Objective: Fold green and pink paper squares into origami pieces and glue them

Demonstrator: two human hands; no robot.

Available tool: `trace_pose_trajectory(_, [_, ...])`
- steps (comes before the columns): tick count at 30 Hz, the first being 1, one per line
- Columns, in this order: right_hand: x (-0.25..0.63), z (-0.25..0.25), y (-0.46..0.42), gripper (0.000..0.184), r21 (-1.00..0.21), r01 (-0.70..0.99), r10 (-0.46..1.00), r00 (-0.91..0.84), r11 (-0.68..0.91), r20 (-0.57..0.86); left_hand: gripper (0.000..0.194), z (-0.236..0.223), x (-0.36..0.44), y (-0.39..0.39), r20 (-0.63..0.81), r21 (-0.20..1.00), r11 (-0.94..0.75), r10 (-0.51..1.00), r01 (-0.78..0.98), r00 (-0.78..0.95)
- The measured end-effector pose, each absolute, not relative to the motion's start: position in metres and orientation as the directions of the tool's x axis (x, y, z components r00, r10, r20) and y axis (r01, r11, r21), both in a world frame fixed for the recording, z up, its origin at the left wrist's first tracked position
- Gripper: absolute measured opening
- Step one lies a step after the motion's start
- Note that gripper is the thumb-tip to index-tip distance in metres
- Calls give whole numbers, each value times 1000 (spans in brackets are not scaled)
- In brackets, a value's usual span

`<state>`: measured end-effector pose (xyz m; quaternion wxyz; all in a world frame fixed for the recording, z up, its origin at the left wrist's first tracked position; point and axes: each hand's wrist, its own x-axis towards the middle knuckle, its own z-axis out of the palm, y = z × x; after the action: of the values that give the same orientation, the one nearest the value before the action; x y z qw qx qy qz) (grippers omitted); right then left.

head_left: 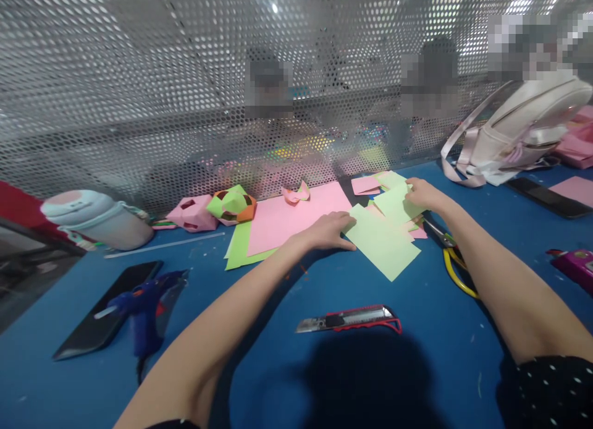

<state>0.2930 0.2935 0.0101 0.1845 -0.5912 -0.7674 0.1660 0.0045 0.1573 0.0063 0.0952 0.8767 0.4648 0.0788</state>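
Observation:
My left hand [330, 230] lies flat on the blue table, its fingers stretched onto the edge of a light green paper sheet [382, 246]. My right hand [422, 195] pinches a smaller light green paper piece [393, 204] that lies over a pile of green and pink cut pieces [370, 183]. A large pink sheet [291, 219] on top of a green sheet [238, 246] lies just left of my left hand.
A red utility knife [352, 318] lies near me. Yellow-handled scissors [451, 262] sit under my right forearm. A blue glue gun [143, 311] rests on a dark phone [106, 308] at left. Folded paper shapes [217, 208], a pale bottle [99, 220], a white backpack [519, 132] and a perforated metal screen [185, 76] stand behind.

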Motion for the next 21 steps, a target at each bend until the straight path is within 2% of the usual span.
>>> trace_pose_trajectory(5, [284, -1, 293, 39, -353, 881, 949, -297, 315, 106, 53, 4, 4, 156, 87, 222, -556, 829, 801, 552])
trace_pose_trajectory(12, [276, -7, 293, 42, -292, 868, 914, -398, 402, 78, 37, 3, 10, 164, 156, 240, -502, 865, 831, 478])
trace_pose_trajectory(14, [275, -7, 291, 40, -279, 868, 911, -407, 410, 74, 44, 1, 17, 175, 167, 249, -502, 865, 829, 473])
trace_pose_trajectory(17, [274, -8, 290, 36, -256, 873, 909, -410, 414, 71, 66, -3, 29, 194, 153, 271, -497, 868, 824, 473])
trace_pose_trajectory(21, [273, -8, 287, 35, -238, 877, 908, -413, 417, 68, 69, -10, 40, 213, 157, 312, -484, 875, 817, 459])
